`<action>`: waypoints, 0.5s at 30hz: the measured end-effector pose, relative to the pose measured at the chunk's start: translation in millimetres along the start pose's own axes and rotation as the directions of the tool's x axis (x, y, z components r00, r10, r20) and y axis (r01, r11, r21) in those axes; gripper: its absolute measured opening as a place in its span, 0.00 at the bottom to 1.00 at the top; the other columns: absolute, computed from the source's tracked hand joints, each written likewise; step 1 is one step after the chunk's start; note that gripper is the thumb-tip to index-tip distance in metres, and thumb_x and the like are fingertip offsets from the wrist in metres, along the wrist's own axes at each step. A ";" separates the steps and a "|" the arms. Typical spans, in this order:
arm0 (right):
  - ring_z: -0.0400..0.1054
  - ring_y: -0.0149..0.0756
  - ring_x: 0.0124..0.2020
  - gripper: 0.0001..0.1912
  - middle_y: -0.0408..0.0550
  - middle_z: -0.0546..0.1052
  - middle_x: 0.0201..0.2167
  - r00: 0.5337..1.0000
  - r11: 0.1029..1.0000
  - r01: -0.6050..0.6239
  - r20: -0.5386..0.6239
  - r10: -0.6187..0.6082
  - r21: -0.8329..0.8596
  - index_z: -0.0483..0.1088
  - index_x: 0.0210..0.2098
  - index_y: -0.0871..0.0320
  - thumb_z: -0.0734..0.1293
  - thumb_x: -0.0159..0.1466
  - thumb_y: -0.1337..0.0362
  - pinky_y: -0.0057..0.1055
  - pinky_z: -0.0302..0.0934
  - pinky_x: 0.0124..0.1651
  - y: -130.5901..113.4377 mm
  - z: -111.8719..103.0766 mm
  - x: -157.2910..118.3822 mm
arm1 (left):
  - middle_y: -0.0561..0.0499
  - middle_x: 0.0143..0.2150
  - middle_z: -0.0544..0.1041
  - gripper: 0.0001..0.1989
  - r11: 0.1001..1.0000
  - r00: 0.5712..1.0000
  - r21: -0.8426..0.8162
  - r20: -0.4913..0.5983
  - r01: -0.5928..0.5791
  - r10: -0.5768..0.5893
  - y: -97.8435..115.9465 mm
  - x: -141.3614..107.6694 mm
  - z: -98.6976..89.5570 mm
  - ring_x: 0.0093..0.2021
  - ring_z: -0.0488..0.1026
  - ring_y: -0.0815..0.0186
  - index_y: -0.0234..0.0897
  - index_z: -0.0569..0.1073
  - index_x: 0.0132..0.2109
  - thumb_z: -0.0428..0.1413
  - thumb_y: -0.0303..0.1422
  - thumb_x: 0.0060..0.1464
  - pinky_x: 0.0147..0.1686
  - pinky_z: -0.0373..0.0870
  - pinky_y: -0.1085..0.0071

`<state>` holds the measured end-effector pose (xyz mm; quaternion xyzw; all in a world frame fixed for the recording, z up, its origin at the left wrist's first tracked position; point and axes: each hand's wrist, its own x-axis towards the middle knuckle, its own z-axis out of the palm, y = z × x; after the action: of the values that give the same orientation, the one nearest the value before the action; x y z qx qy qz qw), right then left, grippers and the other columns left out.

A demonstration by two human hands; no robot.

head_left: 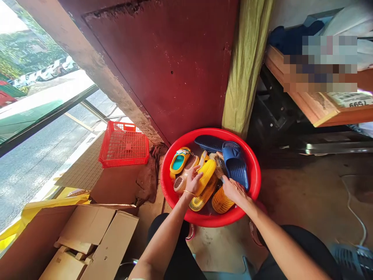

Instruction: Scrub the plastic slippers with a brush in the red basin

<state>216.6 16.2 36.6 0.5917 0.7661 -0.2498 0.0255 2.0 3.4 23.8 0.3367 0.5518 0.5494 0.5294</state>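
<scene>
A round red plastic basin [210,222] sits on the floor, filled with slippers. My left hand [192,181] grips the edge of a bright yellow slipper [206,177], with a cream slipper [182,179] under the palm. My right hand [234,190] is closed over a small grey-tipped object [223,179], mostly hidden by the fingers, beside a navy slipper [235,167]. Another navy slipper [208,143] lies at the far rim. An orange slipper [220,200] lies just below my right hand. A yellow-and-teal child's slipper [180,161] lies at the left.
A red plastic crate [124,144] and a brown cloth [150,175] lie left of the basin. Open cardboard boxes [90,237] stand at lower left. Behind rises a dark red wall [160,66]. A wooden shelf [305,93] juts out at right, above the concrete floor.
</scene>
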 end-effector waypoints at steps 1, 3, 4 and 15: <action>0.76 0.46 0.45 0.24 0.60 0.79 0.46 1.000 1.000 -0.004 -0.003 0.004 0.015 0.64 0.63 0.58 0.55 0.70 0.66 0.35 0.62 0.45 0.9 -0.4 3.2 | 0.46 0.41 0.80 0.30 0.999 0.996 0.033 0.092 0.009 -0.012 1.2 -2.0 2.3 0.38 0.76 0.61 0.38 0.72 0.57 0.66 0.41 0.47 0.40 0.72 0.66; 0.76 0.46 0.46 0.23 0.60 0.80 0.46 1.000 0.999 -0.006 -0.017 0.007 0.053 0.67 0.61 0.59 0.55 0.70 0.66 0.35 0.63 0.46 2.4 -1.2 9.4 | 0.47 0.37 0.79 0.31 0.990 0.965 0.143 0.259 0.012 -0.049 3.3 -3.6 1.9 0.35 0.75 0.62 0.38 0.71 0.60 0.65 0.41 0.49 0.37 0.71 0.66; 0.76 0.45 0.47 0.23 0.59 0.80 0.46 1.000 0.998 -0.007 -0.027 0.009 0.070 0.67 0.61 0.58 0.55 0.70 0.65 0.35 0.63 0.47 3.4 -1.5 12.0 | 0.47 0.35 0.79 0.32 0.977 0.956 0.213 0.290 -0.017 -0.047 4.1 -3.0 -1.1 0.33 0.75 0.62 0.38 0.70 0.61 0.64 0.41 0.51 0.36 0.71 0.66; 0.77 0.38 0.39 0.22 0.52 0.82 0.43 0.970 0.943 0.153 -0.228 -0.086 0.295 0.71 0.57 0.59 0.54 0.70 0.62 0.30 0.66 0.42 12.3 6.8 10.9 | 0.50 0.29 0.70 0.13 0.809 0.999 0.588 -0.037 0.013 0.010 -5.7 1.1 -33.0 0.47 0.74 0.50 0.42 0.71 0.31 0.65 0.23 0.39 0.53 0.65 0.59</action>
<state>222.9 25.3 22.8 0.5637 0.7503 -0.3036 -0.1650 -28.4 -4.7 12.7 0.4729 0.7049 0.3578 0.3891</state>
